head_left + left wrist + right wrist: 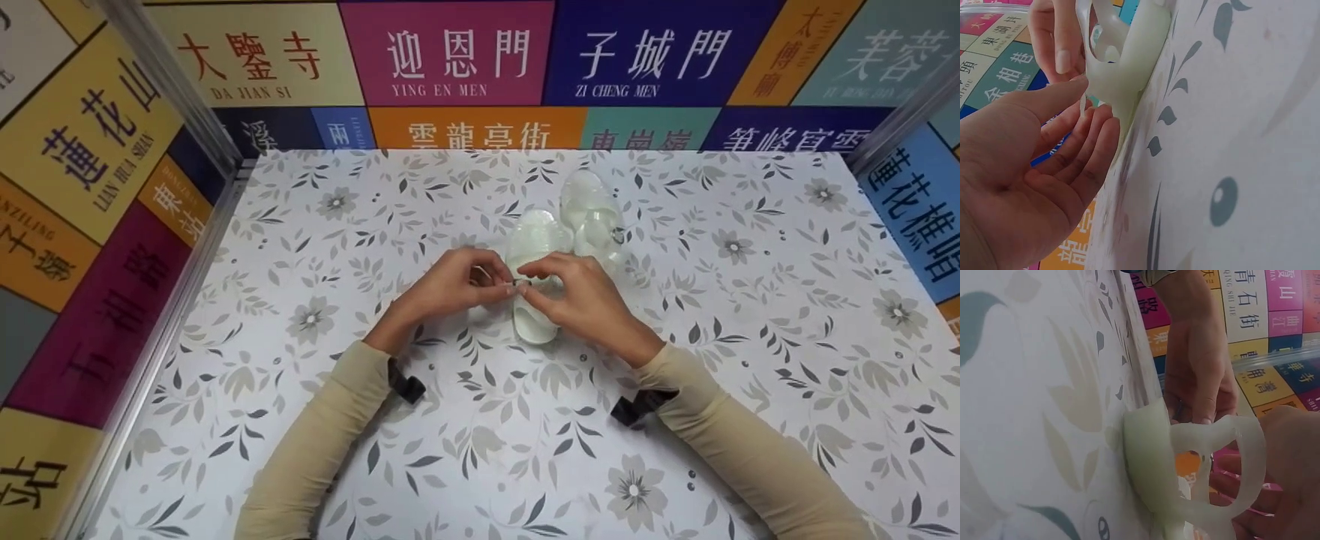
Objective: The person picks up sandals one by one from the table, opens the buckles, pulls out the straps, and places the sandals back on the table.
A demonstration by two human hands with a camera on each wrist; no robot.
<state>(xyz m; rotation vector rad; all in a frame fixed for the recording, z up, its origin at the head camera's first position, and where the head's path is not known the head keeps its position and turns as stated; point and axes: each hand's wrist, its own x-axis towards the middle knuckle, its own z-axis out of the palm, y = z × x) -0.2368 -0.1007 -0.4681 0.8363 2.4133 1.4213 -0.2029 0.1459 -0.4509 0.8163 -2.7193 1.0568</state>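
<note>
Sleeved forearms [311,442] rise from the lower edge; at centre, left hand [457,283] and right hand [589,296] converge, fingers bent, over a pale sandal [536,240], a second sandal [589,196] to its upper right. Left grip: pinching a thin strap [1083,102]; right grip: closure cannot be told.
</note>
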